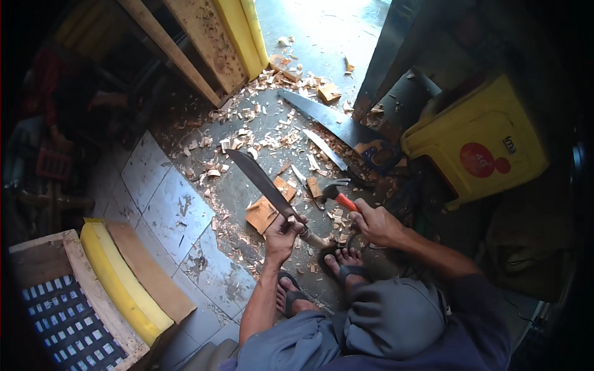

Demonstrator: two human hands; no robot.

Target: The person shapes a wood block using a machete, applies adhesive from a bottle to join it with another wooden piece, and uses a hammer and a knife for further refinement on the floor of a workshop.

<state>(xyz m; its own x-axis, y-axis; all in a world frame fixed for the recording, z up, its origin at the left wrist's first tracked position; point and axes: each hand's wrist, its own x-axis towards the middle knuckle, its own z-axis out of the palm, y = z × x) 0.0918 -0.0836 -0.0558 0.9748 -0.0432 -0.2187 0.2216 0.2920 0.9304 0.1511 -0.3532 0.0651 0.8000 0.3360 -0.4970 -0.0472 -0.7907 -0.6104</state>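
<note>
My left hand (282, 240) is closed around a machete where its dark blade (257, 178) meets the handle. The blade points up and to the left, over a wooden block (263, 214) on the floor. A pale wooden handle (317, 240) sticks out to the right of that hand, toward my right foot. In my right hand (378, 225) is a hammer (337, 191) with an orange grip, its metal head a little above and right of the machete handle. The hammer head appears apart from the machete.
Wood shavings (247, 127) litter the floor. A handsaw (337, 123), a knife (327, 148) and a smaller blade (300, 175) lie ahead. At right is a yellow container (479, 145); at left, a wooden frame with black webbing (68, 315). My sandalled feet (343, 263) are just below my hands.
</note>
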